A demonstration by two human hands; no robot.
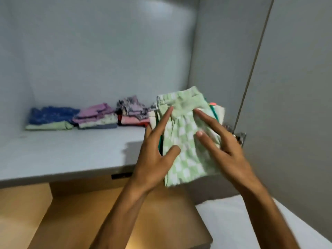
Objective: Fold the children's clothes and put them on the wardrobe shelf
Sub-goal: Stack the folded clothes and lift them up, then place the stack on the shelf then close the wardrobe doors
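Observation:
A small folded stack of children's clothes, topped by green-and-white checked shorts [185, 141], hangs tilted over the right end of the grey wardrobe shelf [71, 155]. White fabric with teal trim shows beneath the shorts. My left hand [154, 159] holds the stack's left edge, with thumb and forefinger lying on top and the other fingers hidden under it. My right hand [226, 146] holds the right edge, two fingers stretched across the top and the rest hidden behind the stack.
Three folded piles stand at the back of the shelf: blue on pale green [52, 117], pink and floral [97, 116], patterned grey over pink and red [133, 112]. A door hinge [240, 138] is at the right. Below are wooden boards [125, 212] and a white mattress [237, 223].

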